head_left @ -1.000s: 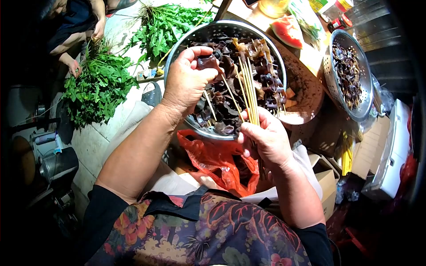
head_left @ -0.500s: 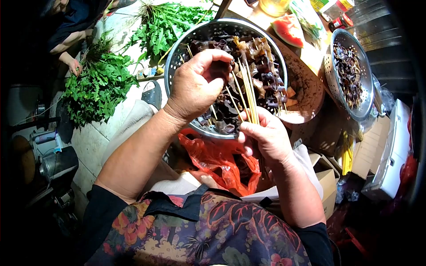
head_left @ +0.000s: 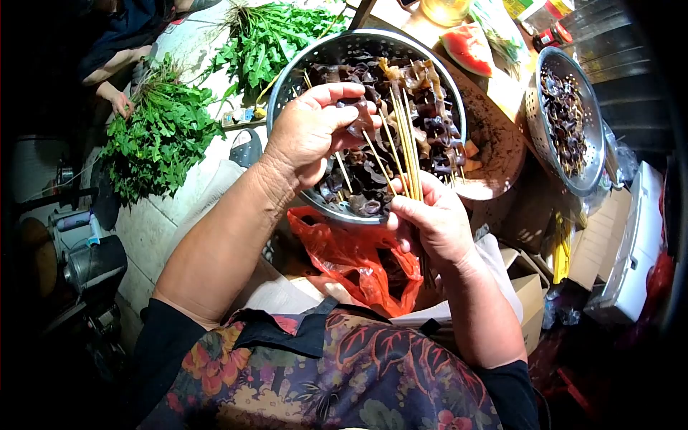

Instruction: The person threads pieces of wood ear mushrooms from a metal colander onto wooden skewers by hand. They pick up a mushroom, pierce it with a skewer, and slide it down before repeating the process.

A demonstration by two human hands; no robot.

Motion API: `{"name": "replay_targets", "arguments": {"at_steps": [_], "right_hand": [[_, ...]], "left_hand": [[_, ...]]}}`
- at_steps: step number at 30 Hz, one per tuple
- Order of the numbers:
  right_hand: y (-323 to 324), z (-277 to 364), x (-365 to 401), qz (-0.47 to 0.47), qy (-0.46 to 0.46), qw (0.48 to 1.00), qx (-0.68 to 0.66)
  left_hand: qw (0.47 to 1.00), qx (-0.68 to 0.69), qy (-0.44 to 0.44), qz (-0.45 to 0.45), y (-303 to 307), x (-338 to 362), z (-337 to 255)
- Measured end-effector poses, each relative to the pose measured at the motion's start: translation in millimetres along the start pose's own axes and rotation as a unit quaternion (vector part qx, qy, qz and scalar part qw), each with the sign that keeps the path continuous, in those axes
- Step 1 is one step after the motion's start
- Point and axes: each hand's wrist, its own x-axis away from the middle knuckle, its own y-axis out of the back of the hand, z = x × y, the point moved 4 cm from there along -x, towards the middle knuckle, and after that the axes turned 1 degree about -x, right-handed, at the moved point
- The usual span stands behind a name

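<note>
Over a metal colander (head_left: 281, 86) of dark wood ear mushrooms (head_left: 365, 188), my left hand (head_left: 304, 129) pinches a brown piece of wood ear (head_left: 362, 118) between thumb and fingers. My right hand (head_left: 430, 218) is closed round a bundle of bamboo skewers (head_left: 410, 154) at the colander's near rim. One skewer slants away from the bundle, and its tip meets the piece in my left hand. Threaded wood ear skewers (head_left: 437, 122) lie along the colander's right side.
A red plastic bag (head_left: 358, 261) hangs below the colander. Another colander (head_left: 548, 140) with skewered wood ear stands right. Watermelon (head_left: 467, 49) lies at the back. Leafy greens (head_left: 161, 132) lie left, by another person's hand (head_left: 122, 104). Cardboard boxes (head_left: 598, 244) stand at lower right.
My left hand has turned, bringing the pinched wood ear piece into view at the slanting skewer's tip. My right hand has barely moved.
</note>
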Motion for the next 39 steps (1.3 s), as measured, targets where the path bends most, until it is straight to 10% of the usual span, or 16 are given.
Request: {"name": "replay_targets", "arguments": {"at_steps": [25, 39], "right_hand": [[0.8, 0.3, 0.3, -0.021, 0.008, 1.0, -0.017], [2.6, -0.8, -2.8, -0.025, 0.015, 0.999, -0.014]], "left_hand": [[1.0, 0.004, -0.024, -0.011, -2.2, 1.9, 15.1], [0.963, -0.118, -0.239, -0.047, -20.4, 15.1, 19.0]]}}
